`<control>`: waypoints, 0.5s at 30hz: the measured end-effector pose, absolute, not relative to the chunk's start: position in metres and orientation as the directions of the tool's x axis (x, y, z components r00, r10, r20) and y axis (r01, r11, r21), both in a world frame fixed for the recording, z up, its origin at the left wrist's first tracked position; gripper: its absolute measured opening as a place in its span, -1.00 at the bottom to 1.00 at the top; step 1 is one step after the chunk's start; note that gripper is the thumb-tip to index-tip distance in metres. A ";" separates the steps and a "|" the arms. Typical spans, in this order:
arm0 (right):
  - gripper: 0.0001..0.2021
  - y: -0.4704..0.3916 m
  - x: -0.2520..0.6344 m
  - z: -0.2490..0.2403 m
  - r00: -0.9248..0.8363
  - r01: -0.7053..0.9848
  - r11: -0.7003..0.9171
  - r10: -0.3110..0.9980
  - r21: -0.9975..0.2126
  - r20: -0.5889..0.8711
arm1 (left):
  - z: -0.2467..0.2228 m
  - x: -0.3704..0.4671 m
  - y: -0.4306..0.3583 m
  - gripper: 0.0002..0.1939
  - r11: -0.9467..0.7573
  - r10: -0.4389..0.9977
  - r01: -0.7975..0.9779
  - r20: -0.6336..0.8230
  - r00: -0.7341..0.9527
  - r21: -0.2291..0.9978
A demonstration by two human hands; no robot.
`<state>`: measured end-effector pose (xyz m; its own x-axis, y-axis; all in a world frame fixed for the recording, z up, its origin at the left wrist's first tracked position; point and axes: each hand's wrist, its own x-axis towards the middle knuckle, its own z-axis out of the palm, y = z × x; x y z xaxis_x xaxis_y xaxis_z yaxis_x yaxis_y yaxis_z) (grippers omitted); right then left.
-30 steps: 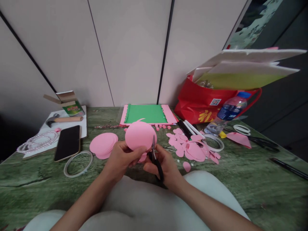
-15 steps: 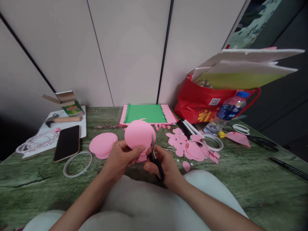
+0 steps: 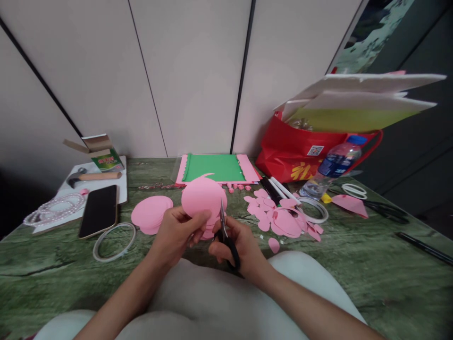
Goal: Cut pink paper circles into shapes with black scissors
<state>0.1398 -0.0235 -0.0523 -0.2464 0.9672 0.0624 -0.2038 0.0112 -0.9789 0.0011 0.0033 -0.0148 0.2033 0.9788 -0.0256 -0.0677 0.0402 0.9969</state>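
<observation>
My left hand (image 3: 180, 229) pinches a round pink paper piece (image 3: 201, 196) by its lower edge, thumb on the front. A thin curled strip stands up from the paper's top edge. In my right hand (image 3: 239, 243) are black-handled scissors (image 3: 231, 250), blades pointing up along the right edge of the paper. The blades look nearly closed. Behind the held piece, more pink paper shows low down, partly hidden by my hands. To the left lies a stack of pink paper circles (image 3: 151, 215).
Pink paper petals and scraps (image 3: 279, 215), tape rolls (image 3: 115, 242), a phone (image 3: 99, 211) and a hammer (image 3: 95, 176) lie around my hands. Further back are green paper (image 3: 215, 167), a red bag (image 3: 283, 151) and a water bottle (image 3: 336, 165).
The round pink paper and the scissors have shifted slightly left. The curled strip at the paper's top stands out a little more. Other things on the table stay put.
</observation>
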 end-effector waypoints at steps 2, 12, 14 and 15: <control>-0.58 -0.023 0.139 -0.050 -0.240 -0.228 0.023 0.968 -0.973 0.079 | -0.016 0.000 0.004 -0.70 0.028 0.980 -0.034 -0.021 0.198 0.999; -0.52 -0.022 0.142 -0.048 -0.201 -0.230 0.061 0.973 -0.971 0.109 | -0.017 0.000 0.005 -0.71 0.001 0.973 0.072 -0.018 0.230 0.997; -0.52 -0.022 0.142 -0.048 -0.205 -0.237 0.041 0.974 -0.971 0.092 | -0.017 0.000 0.005 -0.72 0.005 0.975 0.070 -0.020 0.223 0.998; -0.53 -0.022 0.142 -0.048 -0.213 -0.243 0.033 0.973 -0.970 0.086 | -0.016 0.000 0.004 -0.72 0.007 0.975 0.069 -0.022 0.220 0.998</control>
<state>0.1418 -0.0219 -0.0478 -0.2133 0.9732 0.0864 -0.2428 0.0329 -0.9695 -0.0004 0.0043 -0.0163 0.2197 0.9753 -0.0217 0.0688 0.0067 0.9976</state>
